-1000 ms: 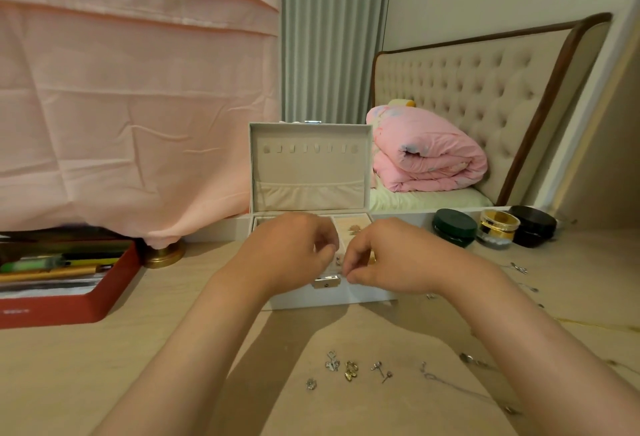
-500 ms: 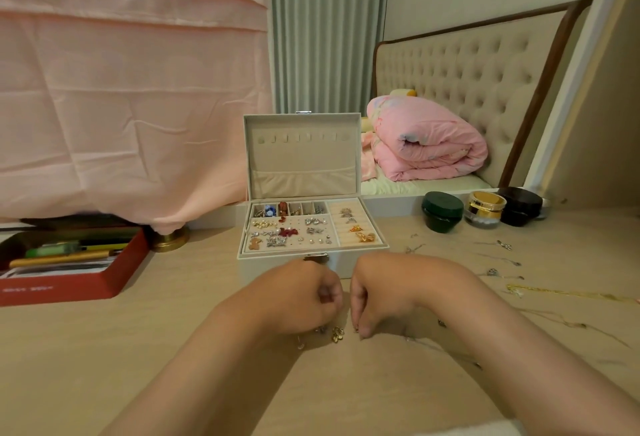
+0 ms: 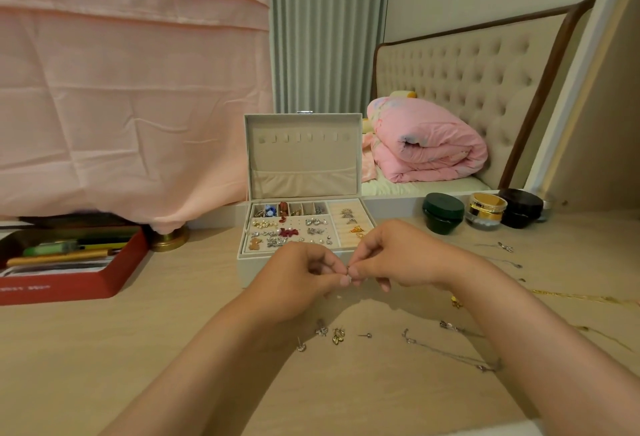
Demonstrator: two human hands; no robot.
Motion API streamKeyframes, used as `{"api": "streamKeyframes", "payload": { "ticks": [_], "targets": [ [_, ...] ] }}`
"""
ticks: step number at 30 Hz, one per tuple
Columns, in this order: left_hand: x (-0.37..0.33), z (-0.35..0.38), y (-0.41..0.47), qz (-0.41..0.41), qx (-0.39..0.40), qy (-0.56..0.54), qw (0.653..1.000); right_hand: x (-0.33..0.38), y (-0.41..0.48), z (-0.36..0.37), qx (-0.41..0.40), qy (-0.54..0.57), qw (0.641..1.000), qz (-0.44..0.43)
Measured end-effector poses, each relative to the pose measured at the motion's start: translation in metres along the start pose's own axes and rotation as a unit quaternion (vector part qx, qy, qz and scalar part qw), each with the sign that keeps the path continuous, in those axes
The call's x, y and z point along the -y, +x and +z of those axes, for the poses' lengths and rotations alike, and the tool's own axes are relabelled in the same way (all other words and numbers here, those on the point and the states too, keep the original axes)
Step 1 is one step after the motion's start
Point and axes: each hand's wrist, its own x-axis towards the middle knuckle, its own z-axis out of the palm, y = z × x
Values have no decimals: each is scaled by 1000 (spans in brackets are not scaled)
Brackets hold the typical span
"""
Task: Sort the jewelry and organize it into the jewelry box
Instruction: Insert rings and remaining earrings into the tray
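Note:
The beige jewelry box (image 3: 244, 255) stands open on the wooden tabletop, its lid upright and its tray holding several earrings and rings. My left hand (image 3: 298, 274) and my right hand (image 3: 394, 255) meet just in front of the box. Their fingertips pinch one tiny earring (image 3: 349, 270) between them; it is too small to make out. Loose earrings (image 3: 337, 335) lie on the table below my hands. A thin silver chain (image 3: 450, 352) lies to their right, and a gold chain (image 3: 581, 297) stretches further right.
A red tray (image 3: 69, 283) with pens sits at the left. Three cosmetic jars, green (image 3: 443, 212), gold (image 3: 486, 210) and black (image 3: 519, 207), stand at the back right. A brass lamp base (image 3: 169, 240) stands beside the tray. Small pendants (image 3: 504, 247) lie near the jars.
Both hands dropped from the box front to the loose earrings on the table, then rose again. Now their fingertips are together on a tiny piece in front of the box.

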Motion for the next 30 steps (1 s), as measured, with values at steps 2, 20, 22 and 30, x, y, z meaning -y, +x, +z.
{"api": "streamKeyframes", "payload": {
  "ticks": [2,20,22,30],
  "targets": [
    [-4,-1,-1,-1,-23,-40,999,3,0,1,-29,42,999,1],
    [-14,-4,-1,-112,3,-304,946,13,-2,2,-115,95,984,-94],
    [-13,-3,-2,-118,8,-327,938,13,-3,1,-111,90,985,-100],
    [-17,-13,1,-110,-7,-271,956,17,-2,6,-156,62,980,-108]
  ]
}}
